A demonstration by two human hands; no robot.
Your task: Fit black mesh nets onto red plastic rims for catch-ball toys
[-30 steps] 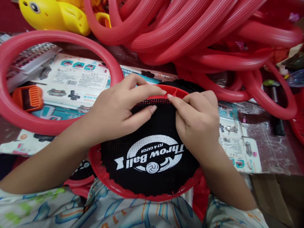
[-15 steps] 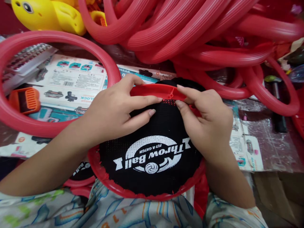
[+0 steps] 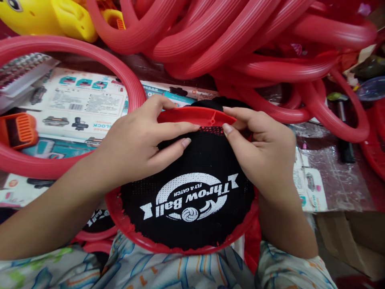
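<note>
A round catch net point(image 3: 192, 160) rests against my lap: black mesh cloth with an upside-down white "Throw Ball" print, set in a red plastic rim point(image 3: 186, 116). Along the far edge the mesh lies short of the rim, with a perforated strip and red plastic showing. My left hand point(image 3: 141, 140) holds the far left of the rim, its hind fingers bent over behind it and its index finger and thumb laid on the mesh. At the far right, my right hand point(image 3: 258, 140) pinches the mesh edge against the rim between thumb and index finger.
Large red ribbed rings point(image 3: 216, 44) are heaped at the back. Another red ring point(image 3: 132, 84) lies at left over printed cards point(image 3: 87, 96) and an orange plastic part point(image 3: 19, 130). A yellow toy point(image 3: 45, 18) sits back left. A dark-handled tool point(image 3: 345, 150) lies right, near a cardboard box point(image 3: 339, 237).
The whole view has shifted slightly, so the surroundings sit further left. Both hands keep their hold on the net; a little more perforated strip shows between them.
</note>
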